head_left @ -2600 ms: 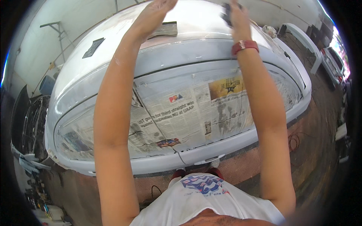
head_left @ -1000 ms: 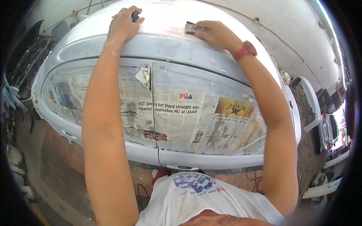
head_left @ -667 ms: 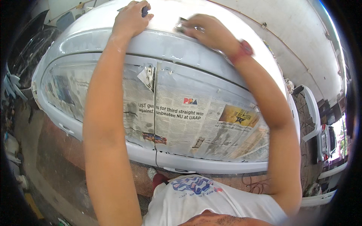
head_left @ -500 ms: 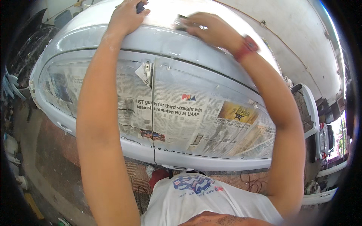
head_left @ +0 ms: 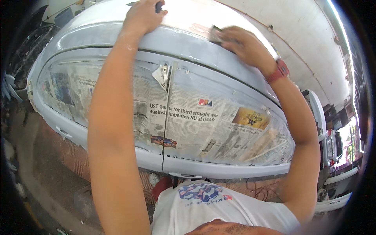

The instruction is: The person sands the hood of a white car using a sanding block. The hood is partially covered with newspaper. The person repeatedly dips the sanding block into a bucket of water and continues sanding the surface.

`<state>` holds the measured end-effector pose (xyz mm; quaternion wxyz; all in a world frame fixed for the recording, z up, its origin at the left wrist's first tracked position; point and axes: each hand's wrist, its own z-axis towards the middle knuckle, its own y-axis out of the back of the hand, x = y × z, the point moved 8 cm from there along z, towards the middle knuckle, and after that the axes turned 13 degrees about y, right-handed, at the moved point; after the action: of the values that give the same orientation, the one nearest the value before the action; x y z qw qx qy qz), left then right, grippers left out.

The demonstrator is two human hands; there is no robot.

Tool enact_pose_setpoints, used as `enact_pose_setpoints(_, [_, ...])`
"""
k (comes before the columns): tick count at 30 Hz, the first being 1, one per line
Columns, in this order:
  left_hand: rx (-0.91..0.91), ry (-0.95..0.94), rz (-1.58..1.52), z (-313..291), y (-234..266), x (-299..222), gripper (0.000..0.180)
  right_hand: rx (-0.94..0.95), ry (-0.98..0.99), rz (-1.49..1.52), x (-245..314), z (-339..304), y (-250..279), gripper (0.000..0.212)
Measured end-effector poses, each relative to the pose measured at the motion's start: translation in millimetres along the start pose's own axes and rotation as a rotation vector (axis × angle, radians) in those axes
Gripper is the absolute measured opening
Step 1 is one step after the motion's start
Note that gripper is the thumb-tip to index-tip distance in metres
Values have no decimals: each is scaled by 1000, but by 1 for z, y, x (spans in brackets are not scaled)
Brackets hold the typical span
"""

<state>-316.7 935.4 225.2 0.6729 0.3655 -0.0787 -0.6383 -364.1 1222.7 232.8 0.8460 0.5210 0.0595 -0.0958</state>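
Observation:
A car body in pale grey and white stands before me, its roof (head_left: 188, 15) wet and shiny along the near edge. My right hand (head_left: 244, 45), blurred a little by motion, is closed on a dark flat sanding pad (head_left: 215, 34) pressed to the roof near its edge. Farther left, my left hand (head_left: 145, 17) rests on the roof with its fingers curled round a small dark thing (head_left: 158, 6), whose kind I cannot make out. Below both arms, sheets of newspaper (head_left: 188, 105) cover the side windows.
A door handle (head_left: 180, 175) sits on the near side of the car. Reddish hoses (head_left: 262, 192) lie on the floor at my right. Another car (head_left: 335, 147) is at the far right, and dark car parts (head_left: 33, 47) stand at the far left.
My right hand has slid rightward along the roof edge with the dark pad. My left hand sits slightly farther right, and the whole view has shifted a little.

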Motion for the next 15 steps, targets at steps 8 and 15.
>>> enact_pose_setpoints(8, [32,35,-6,-2,-2,-11,36,-26,-30,-62,16,70,-26,34])
enact_pose_setpoints(15, [32,54,5,-2,-1,-16,36,-13,-127,-73,-1,-24,15,33])
